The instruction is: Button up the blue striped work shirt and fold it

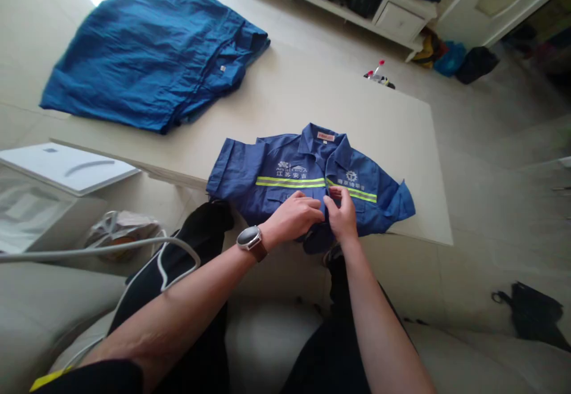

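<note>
A blue work shirt [276, 171] with yellow reflective stripes and white chest lettering lies front-up near the front edge of a pale table [401, 138]. My left hand [292, 218], a watch on its wrist, pinches the shirt's front placket just below the stripe. Facing it on the other side of the placket, my right hand [342, 214] pinches the same fabric. Both hands are closed on the cloth at the shirt's middle. The shirt's lower hem hangs over the table edge toward my lap.
A larger bright-blue garment [151, 55] lies spread at the table's far left. A small red-capped item [378, 75] sits at the far edge. A white box [66, 168] and a bag [120, 227] sit left below the table. A white cable [134, 245] crosses my lap.
</note>
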Motion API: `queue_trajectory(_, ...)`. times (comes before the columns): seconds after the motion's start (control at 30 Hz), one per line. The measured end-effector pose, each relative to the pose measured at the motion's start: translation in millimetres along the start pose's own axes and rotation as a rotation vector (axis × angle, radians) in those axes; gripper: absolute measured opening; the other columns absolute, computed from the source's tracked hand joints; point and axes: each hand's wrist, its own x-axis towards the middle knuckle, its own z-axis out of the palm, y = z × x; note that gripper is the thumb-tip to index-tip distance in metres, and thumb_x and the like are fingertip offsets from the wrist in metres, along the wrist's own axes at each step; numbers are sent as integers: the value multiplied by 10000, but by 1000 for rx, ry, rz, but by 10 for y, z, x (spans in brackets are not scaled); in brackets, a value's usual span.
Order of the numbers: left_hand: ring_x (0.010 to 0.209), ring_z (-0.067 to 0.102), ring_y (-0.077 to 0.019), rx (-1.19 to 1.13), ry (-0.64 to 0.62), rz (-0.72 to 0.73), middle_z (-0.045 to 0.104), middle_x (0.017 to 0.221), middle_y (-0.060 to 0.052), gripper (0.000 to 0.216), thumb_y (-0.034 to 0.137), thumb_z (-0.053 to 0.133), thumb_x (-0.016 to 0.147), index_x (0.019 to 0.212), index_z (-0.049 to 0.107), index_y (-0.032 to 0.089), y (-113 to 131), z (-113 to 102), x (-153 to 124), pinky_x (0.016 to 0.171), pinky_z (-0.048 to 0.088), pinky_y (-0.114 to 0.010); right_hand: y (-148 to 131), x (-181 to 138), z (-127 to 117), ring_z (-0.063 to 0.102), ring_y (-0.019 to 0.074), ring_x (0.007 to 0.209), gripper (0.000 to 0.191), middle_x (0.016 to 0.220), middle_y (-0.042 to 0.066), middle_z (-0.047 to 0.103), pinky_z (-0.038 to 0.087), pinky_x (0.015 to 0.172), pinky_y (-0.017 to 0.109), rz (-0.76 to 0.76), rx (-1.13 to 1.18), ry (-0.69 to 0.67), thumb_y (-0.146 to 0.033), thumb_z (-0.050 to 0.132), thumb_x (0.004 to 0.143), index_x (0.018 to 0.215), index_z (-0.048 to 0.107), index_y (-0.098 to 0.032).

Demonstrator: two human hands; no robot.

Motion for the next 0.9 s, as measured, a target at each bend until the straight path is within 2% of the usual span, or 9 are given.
queue_trajectory(0.07,802,608,-146,-15,-9,27,686,848,-12,311,184,482,1000,957,782,255,1,-15,2,886,364,-328,15,16,-10,673,264,930,309,988,102,722,526,893,418,57,-30,17,-437,635,818,1008,635,-194)
queue_trajectory(0.2,820,629,-155,-54,2,0,703,857,-6,161,180,599,888,875,754,221,-7,-78,-5,891,382,-335,53,49,-62,654,234,741,271,791,73,715,508,757,373,124,24,-2,-457,621,825,833,664,-189)
queue_trajectory(0.27,814,632,-165,-85,15,-51,707,852,-3,86,172,650,802,819,726,209,-17,-108,-8,868,401,-336,54,59,-79,629,216,721,264,766,51,697,491,728,349,131,111,-17,-459,630,817,816,649,-195)
queue_trajectory(0.37,837,637,-179,-187,56,-124,710,893,-13,161,148,648,744,884,701,206,-33,-106,6,822,447,-316,21,61,-77,577,190,721,234,745,8,636,463,720,324,137,256,-67,-449,623,813,812,597,-216)
queue_trajectory(0.47,877,631,-190,-259,176,-235,688,968,-30,228,199,681,767,992,646,205,-39,-37,39,800,493,-305,-45,41,-60,531,178,738,199,750,-18,568,441,732,312,137,345,-140,-427,606,816,823,555,-235)
queue_trajectory(0.6,911,616,-204,-160,289,-358,650,1061,-55,236,255,711,829,1022,586,206,-30,75,58,784,508,-324,-155,-10,-70,509,178,772,178,793,-21,539,438,752,303,129,370,-230,-425,563,856,858,528,-251)
queue_trajectory(0.73,935,614,-215,-89,314,-378,648,1056,-62,191,163,637,871,1048,576,202,-19,109,39,822,514,-344,-238,-53,-117,514,180,775,212,802,-21,549,441,738,296,148,389,-341,-458,568,878,854,514,-254)
queue_trajectory(0.9,924,631,-194,-130,318,-341,644,1039,-63,190,105,519,927,1053,626,199,-11,101,40,859,529,-327,-253,-54,-154,565,191,803,281,817,-5,608,458,737,300,147,365,-367,-468,714,804,862,576,-230)
